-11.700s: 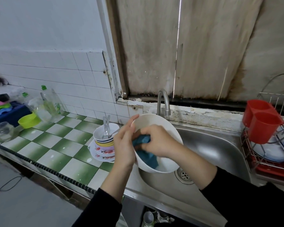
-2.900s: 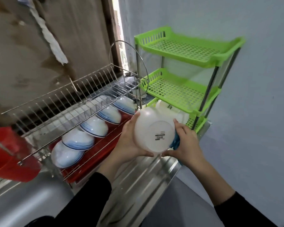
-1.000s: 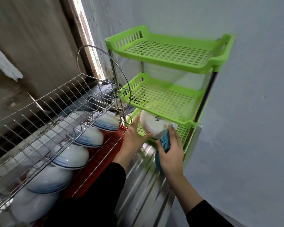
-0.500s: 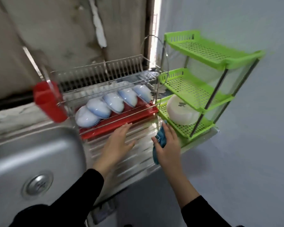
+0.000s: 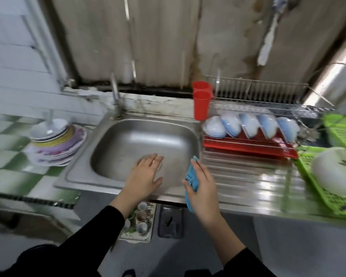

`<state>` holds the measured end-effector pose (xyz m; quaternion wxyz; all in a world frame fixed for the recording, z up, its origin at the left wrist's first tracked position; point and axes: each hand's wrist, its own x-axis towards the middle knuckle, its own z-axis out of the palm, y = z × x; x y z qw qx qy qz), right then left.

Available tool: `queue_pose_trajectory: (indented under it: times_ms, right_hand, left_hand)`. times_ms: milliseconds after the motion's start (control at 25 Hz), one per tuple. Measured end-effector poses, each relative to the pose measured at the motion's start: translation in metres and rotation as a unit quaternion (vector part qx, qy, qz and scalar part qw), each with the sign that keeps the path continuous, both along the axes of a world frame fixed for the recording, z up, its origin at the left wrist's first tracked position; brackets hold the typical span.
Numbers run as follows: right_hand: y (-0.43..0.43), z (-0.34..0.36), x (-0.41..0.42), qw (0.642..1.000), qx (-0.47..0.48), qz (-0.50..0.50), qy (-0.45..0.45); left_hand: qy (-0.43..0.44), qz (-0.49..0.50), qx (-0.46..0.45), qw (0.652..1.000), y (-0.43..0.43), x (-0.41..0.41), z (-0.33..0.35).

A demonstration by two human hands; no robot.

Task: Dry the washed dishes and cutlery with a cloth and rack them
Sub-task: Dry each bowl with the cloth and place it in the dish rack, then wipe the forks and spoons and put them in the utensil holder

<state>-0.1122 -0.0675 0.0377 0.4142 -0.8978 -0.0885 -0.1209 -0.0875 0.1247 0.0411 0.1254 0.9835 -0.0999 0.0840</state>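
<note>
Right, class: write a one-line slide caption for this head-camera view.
Left hand open over the steel sink, right hand holding the blue cloth, stacked plates on the tiled counter.

place: home kitchen | evidence: steel sink (image 5: 148, 140), tap (image 5: 114, 94), wire dish rack (image 5: 254, 108), tiled counter (image 5: 6, 156)

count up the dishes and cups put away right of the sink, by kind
blue-and-white ceramic bowls in the metal wire dish rack: 5
red plastic cups: 2
large white plastic bowl on the green plastic shelf: 1
total: 8
</note>
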Motion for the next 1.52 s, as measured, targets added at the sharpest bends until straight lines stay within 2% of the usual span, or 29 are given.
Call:
queue_pose_trajectory:
  times_ms: [80,200,400,800,960,1080,1280,1320,1360,1440,1480,1520]
  right_hand:
    - [0.040,0.000,0.008,0.999,-0.013,0.037,0.006]
    - [0.105,-0.001,0.024,0.997,-0.023,0.069,0.014]
    - [0.203,-0.003,0.052,0.994,-0.018,0.104,0.036]
    - [0.316,-0.013,0.120,0.987,-0.027,0.152,0.051]
    - [0.337,-0.018,0.156,0.984,-0.022,0.166,0.068]
    - [0.347,-0.018,0.184,0.981,0.009,0.176,0.084]
    - [0.353,-0.013,0.217,0.976,0.052,0.193,0.089]
    - [0.353,-0.013,0.222,0.975,0.060,0.195,0.089]
    - [0.352,-0.012,0.225,0.974,0.070,0.197,0.090]
    - [0.351,-0.011,0.231,0.972,0.090,0.199,0.090]
    - [0.350,-0.011,0.233,0.971,0.097,0.199,0.090]
    - [0.349,-0.011,0.234,0.970,0.101,0.200,0.091]
  left_hand:
    - [-0.010,0.029,0.017,0.999,0.047,-0.002,-0.005]
    - [0.023,0.068,0.018,0.997,0.111,-0.001,-0.006]
    - [0.024,0.081,0.034,0.996,0.206,0.015,-0.010]
    - [0.018,0.127,0.048,0.991,0.352,0.088,-0.023]
    - [0.046,0.211,-0.006,0.976,0.389,0.134,-0.026]
    - [0.089,0.284,-0.088,0.951,0.402,0.167,-0.022]
    - [0.082,0.330,-0.202,0.918,0.392,0.189,-0.015]
    - [0.082,0.358,-0.243,0.898,0.387,0.192,-0.015]
    - [0.088,0.395,-0.327,0.854,0.382,0.195,-0.014]
    - [0.122,0.455,-0.533,0.703,0.370,0.204,-0.011]
    - [0.128,0.464,-0.613,0.626,0.366,0.208,-0.011]
    - [0.121,0.469,-0.664,0.569,0.364,0.213,-0.014]
